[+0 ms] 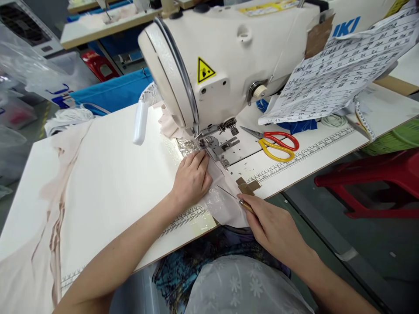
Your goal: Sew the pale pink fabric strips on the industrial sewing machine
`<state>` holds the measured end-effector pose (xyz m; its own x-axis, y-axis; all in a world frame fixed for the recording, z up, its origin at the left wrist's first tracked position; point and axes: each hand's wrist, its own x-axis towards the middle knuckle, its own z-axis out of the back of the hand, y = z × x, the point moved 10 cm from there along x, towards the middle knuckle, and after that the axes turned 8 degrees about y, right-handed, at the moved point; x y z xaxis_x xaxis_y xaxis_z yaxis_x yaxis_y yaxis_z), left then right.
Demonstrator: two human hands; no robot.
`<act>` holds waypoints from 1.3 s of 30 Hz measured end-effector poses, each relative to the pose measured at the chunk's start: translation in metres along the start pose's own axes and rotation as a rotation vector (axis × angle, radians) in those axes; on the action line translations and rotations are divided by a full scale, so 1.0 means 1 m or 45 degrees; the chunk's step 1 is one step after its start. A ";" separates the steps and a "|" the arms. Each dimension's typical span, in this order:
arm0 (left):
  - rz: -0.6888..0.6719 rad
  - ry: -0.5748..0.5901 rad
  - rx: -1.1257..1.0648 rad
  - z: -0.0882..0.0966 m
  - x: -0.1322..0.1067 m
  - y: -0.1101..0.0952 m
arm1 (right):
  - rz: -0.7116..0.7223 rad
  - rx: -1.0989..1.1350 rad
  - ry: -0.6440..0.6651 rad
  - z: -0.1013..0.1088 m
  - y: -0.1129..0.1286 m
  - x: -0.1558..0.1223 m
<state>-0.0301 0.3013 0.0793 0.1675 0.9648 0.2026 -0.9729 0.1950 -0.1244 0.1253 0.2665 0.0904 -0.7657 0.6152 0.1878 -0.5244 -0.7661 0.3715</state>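
My left hand (192,178) lies flat, fingers together, on a pale pink fabric piece (222,196) just in front of the presser foot (209,141) of a white sewing machine (229,56). My right hand (273,226) pinches a thin pointed awl (234,196) with a wooden handle, its tip resting on the fabric near the table's front edge. The fabric runs under the foot and hangs over the table edge toward my lap.
Red and yellow scissors (278,143) lie right of the needle plate. A printed paper sheet (343,65) hangs on the machine. More pink fabric (55,209) drapes over the table's left side. A red plastic stool (373,183) stands at right, a green basket (399,137) behind it.
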 end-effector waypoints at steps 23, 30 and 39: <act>-0.047 0.039 0.072 0.002 -0.010 -0.019 | -0.015 -0.086 0.014 0.000 0.001 0.017; -0.057 0.006 0.098 0.004 -0.011 -0.021 | -0.014 -0.088 0.023 -0.003 0.000 0.022; -0.045 -0.012 0.096 0.006 -0.008 -0.014 | 0.014 -0.109 0.025 -0.004 0.006 0.033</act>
<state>-0.0188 0.2903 0.0851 0.2009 0.9557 0.2152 -0.9756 0.2150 -0.0439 0.0950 0.2813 0.0956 -0.7782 0.6036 0.1736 -0.5453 -0.7865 0.2901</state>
